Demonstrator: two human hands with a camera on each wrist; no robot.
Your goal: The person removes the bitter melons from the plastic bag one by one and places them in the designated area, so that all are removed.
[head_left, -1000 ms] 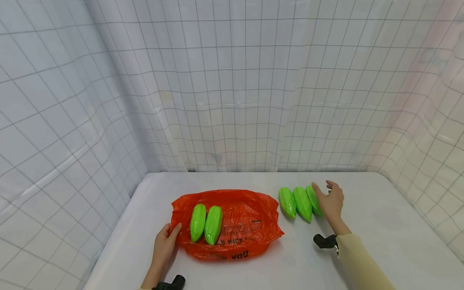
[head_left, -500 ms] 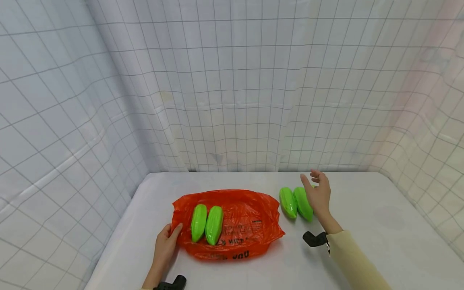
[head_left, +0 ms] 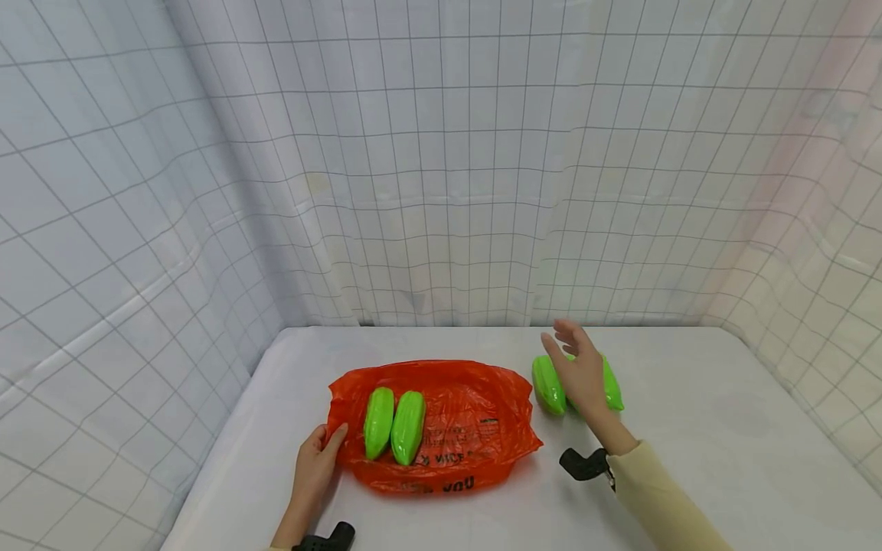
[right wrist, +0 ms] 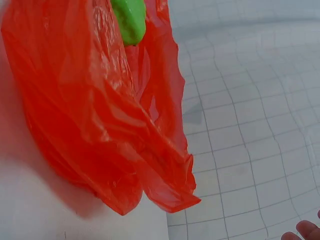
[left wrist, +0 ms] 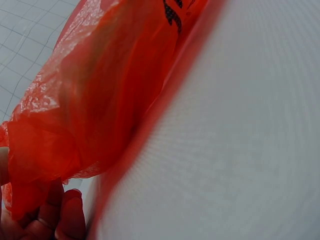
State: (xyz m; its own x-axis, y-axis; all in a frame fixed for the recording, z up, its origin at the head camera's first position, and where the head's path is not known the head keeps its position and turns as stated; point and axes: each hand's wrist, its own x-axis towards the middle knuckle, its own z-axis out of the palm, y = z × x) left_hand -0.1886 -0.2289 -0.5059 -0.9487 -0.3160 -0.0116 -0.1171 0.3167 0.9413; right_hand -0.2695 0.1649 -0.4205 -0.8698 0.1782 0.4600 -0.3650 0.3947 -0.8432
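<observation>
A red plastic bag (head_left: 475, 417) with black print lies spread on the white table. Two glossy, elongated, ridged green fruits (head_left: 408, 427) rest side by side on or in it. My left hand (head_left: 314, 463) pinches the bag's left edge between thumb and fingers; the left wrist view shows the red film (left wrist: 45, 150) between them. My right hand (head_left: 580, 375) is held over the group right of the bag, fingers loosely spread with nothing in them. A left green fruit (head_left: 548, 386) and a right green fruit (head_left: 612, 386) show there; the middle one is mostly hidden behind this hand.
White gridded curtains (head_left: 441, 168) enclose the table at the back and both sides. A black wrist device (head_left: 584, 464) sits at the right sleeve (head_left: 654, 497). White tabletop (head_left: 717, 428) extends to the right of the green fruits.
My right hand has moved left across the group of green fruits, uncovering the rightmost one and covering the middle one. The left hand, bag and fruits stay about where they were.
</observation>
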